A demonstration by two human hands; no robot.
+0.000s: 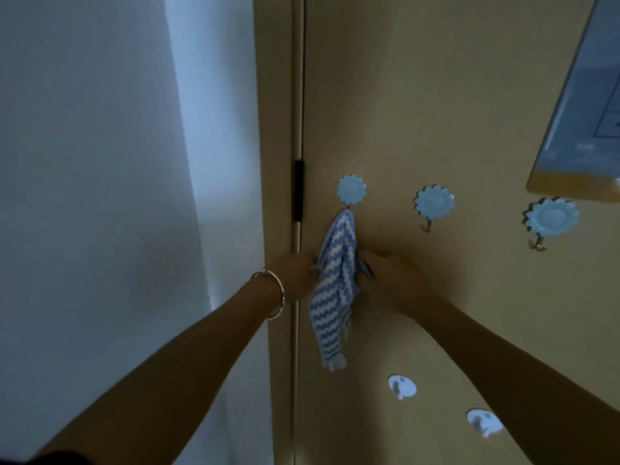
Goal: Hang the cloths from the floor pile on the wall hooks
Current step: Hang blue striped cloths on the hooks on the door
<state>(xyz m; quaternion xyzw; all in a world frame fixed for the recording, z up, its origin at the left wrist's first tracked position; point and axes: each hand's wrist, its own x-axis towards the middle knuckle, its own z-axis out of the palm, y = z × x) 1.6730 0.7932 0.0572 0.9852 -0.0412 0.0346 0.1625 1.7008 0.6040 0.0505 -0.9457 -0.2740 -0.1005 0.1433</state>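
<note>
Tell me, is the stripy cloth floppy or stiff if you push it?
Probably floppy: the cloth hangs in soft folds from the hook and bunches where the left hand and right hand hold it. Likely light, since one small hook carries it. A push would probably make it swing.

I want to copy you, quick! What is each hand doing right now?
Left hand: closed, holding the striped cloth by its left edge.
Right hand: closed, holding the same cloth's right side.
</note>
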